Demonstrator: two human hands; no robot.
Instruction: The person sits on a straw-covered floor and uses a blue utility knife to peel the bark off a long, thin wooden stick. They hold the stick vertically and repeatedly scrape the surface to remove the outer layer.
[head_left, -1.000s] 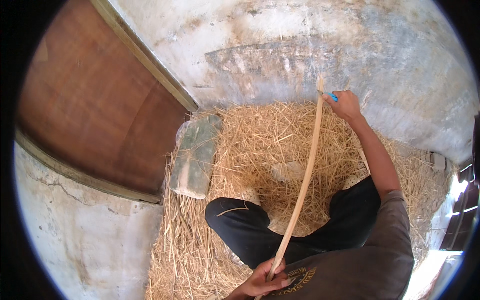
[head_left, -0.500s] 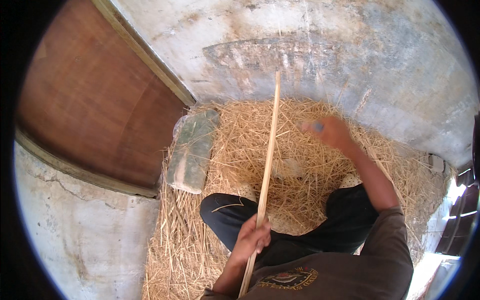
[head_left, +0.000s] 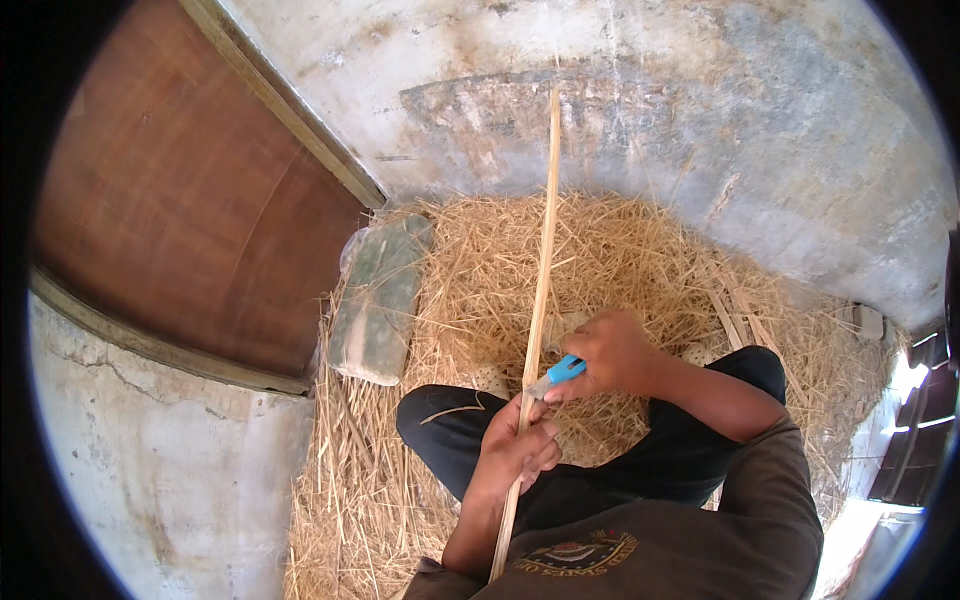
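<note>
Tan and unsevered where it shows, the strip (head_left: 545, 250) runs through the curled fingers of my left hand (head_left: 512, 455), my right hand (head_left: 605, 350) gripping the knife (head_left: 567, 369), blade at the strip above the left; how much cutting remains, I cannot tell.

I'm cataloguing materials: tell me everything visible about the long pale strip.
The strip is slim, long and pale yellow, apparently wood or bamboo, with lengthwise streaks. It slants slightly from beside the dark shirt up the picture, its far end showing against the wall. The left hand grips it low. Just above, the blade of the blue knife in the right hand overlaps it; contact is unclear.
</note>
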